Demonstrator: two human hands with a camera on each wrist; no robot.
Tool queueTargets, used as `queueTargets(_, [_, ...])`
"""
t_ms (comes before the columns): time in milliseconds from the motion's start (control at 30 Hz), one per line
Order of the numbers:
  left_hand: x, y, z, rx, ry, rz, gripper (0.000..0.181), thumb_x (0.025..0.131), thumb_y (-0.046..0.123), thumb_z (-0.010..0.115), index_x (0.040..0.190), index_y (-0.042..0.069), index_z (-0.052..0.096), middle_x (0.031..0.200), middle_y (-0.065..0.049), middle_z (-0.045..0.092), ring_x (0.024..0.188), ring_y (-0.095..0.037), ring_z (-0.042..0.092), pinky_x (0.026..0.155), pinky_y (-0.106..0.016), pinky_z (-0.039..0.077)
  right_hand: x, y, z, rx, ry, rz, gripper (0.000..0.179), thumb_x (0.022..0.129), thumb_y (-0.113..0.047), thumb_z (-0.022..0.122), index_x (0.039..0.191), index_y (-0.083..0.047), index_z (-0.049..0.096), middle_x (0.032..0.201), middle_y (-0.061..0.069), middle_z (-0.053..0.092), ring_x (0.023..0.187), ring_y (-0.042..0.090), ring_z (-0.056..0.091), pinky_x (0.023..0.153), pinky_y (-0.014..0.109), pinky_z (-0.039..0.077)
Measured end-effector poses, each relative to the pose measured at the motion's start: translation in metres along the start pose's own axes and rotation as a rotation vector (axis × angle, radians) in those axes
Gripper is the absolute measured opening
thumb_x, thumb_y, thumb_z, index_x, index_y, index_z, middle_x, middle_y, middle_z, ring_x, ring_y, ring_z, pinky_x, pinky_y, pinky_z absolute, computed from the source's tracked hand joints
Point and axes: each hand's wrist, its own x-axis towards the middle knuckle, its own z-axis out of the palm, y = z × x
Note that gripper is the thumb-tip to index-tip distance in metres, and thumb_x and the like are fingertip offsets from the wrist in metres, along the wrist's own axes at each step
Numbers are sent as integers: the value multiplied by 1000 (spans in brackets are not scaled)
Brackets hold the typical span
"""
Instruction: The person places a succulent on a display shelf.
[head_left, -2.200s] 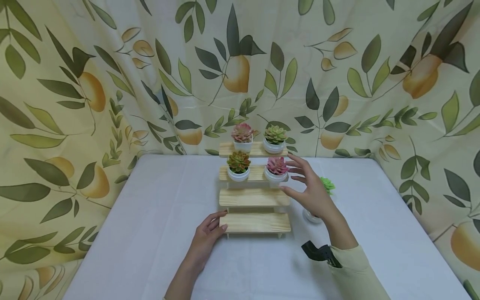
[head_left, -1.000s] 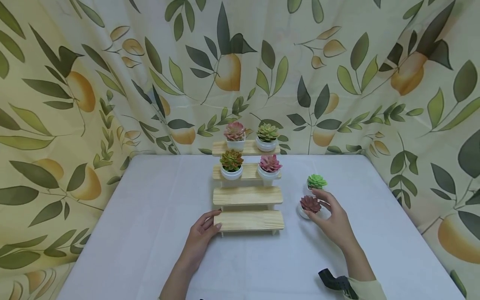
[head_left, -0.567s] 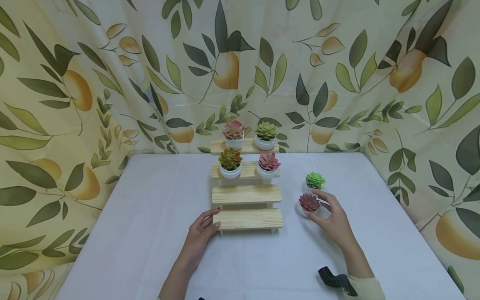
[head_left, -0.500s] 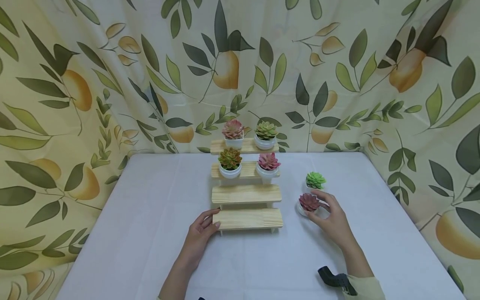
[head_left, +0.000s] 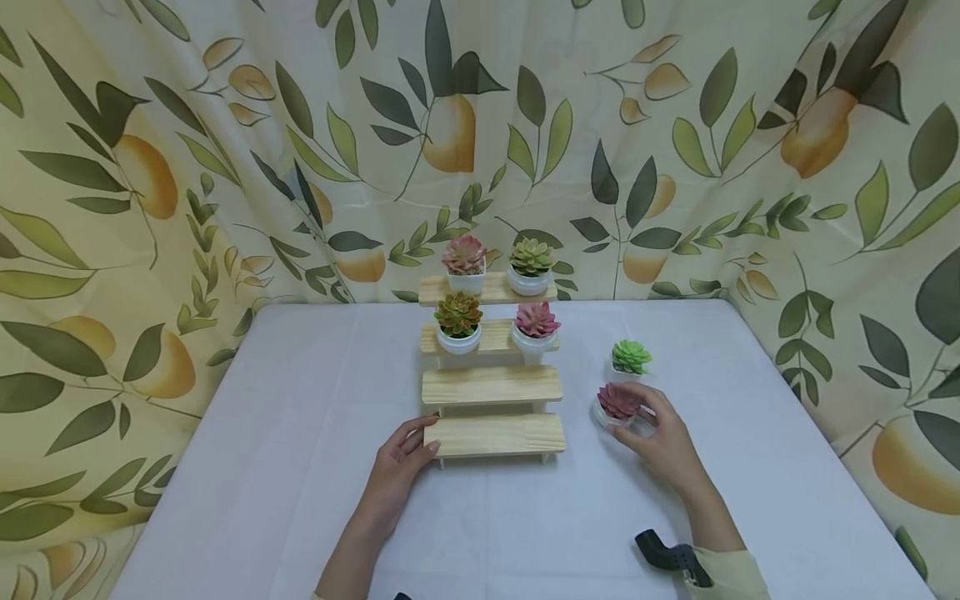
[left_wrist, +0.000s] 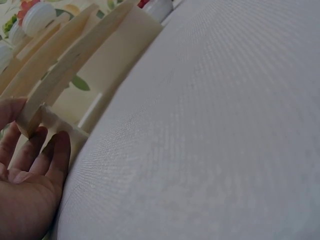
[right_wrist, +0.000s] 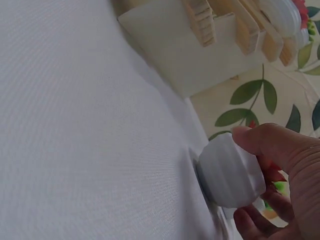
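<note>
A stepped wooden stand (head_left: 493, 435) with white side supports is at the middle of the table. My left hand (head_left: 397, 467) grips the left end of its lowest step, thumb above and fingers below, as the left wrist view shows. To the right of the stand is a dark red succulent (head_left: 618, 401) in a white pot (right_wrist: 231, 172). My right hand (head_left: 663, 433) holds this pot at its rim between thumb and fingers. The pot stands upright at the tabletop; whether it touches the cloth I cannot tell. Behind it sits a bright green succulent (head_left: 631, 357), its pot partly hidden.
On the top step are a pale pink succulent (head_left: 464, 254) and a light green one (head_left: 531, 257). The step below bears an orange-green succulent (head_left: 458, 314) and a pink one (head_left: 536, 320). A white cloth covers the table (head_left: 322, 375); a leaf-patterned curtain (head_left: 300, 125) hangs behind.
My right hand has come away from the pink succulent on the stand, down and right to the dark red succulent's pot, which it now holds. My left hand has stayed on the lowest step.
</note>
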Motion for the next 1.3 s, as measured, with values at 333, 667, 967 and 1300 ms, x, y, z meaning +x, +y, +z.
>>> queueTargets(333, [1, 0, 1, 9, -13, 10, 52, 96, 17, 76, 143, 6, 56, 153, -13, 50, 139, -25, 49, 108, -28, 44, -2, 5, 4, 10, -23, 22, 68, 86, -6, 85, 146, -9, 53, 147, 18, 51, 129, 39, 50, 104, 66, 42])
queueTargets(667, [0, 1, 0, 3, -9, 5, 52, 96, 16, 75, 144, 5, 56, 153, -13, 50, 137, -25, 51, 107, -28, 45, -1, 6, 7, -10, -14, 14, 68, 86, 1, 83, 146, -7, 52, 147, 19, 50, 130, 43, 50, 103, 66, 44])
queueTargets(967, [-1, 0, -1, 2, 1, 4, 49, 96, 16, 76, 141, 9, 59, 153, -13, 50, 138, -25, 51, 108, -28, 45, 0, 6, 9, -37, -17, 27, 70, 85, 1, 84, 146, -8, 51, 148, 19, 51, 130, 43, 51, 104, 65, 44])
queueTargets(1300, [-1, 0, 0, 17, 1, 0, 51, 97, 17, 75, 143, 7, 57, 153, -13, 51, 138, -25, 51, 107, -28, 45, -1, 8, 12, -84, 5, 20, 71, 84, 2, 84, 147, -8, 50, 146, 19, 52, 128, 41, 52, 101, 63, 47])
